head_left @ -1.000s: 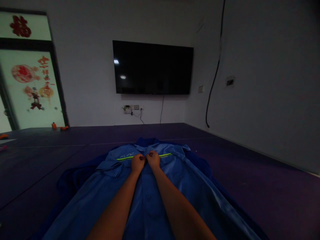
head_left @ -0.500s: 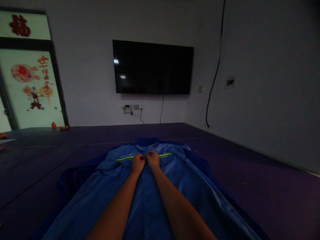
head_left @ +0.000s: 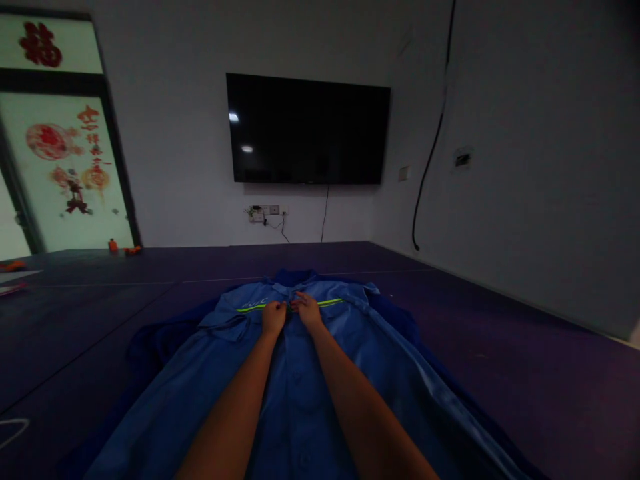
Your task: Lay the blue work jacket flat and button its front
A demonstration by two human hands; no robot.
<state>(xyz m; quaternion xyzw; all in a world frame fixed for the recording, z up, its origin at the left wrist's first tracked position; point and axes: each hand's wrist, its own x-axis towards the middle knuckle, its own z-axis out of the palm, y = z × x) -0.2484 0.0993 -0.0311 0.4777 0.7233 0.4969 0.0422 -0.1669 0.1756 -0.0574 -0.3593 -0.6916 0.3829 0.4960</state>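
A blue work shirt (head_left: 385, 373) lies spread flat on the dark purple surface (head_left: 525, 347), collar away from me, with a neon yellow-green stripe (head_left: 330, 303) across its chest. Both my arms reach over it. My left hand (head_left: 273, 316) and my right hand (head_left: 307, 310) sit side by side at the shirt's front opening, right on the stripe. The fingers of both are curled and pinched on the cloth there. A darker blue garment (head_left: 155, 340) shows under the shirt's edges.
A black TV (head_left: 307, 128) hangs on the far wall above a power socket (head_left: 265, 213) with cables. A glass door with red paper decorations (head_left: 65, 160) is at the left. Small orange objects (head_left: 123, 249) lie at the surface's far left edge. A black cable (head_left: 430, 153) runs down the right wall.
My hands have shifted slightly farther up the shirt front, towards the collar. The view has tipped a little downward; the shirt has not moved.
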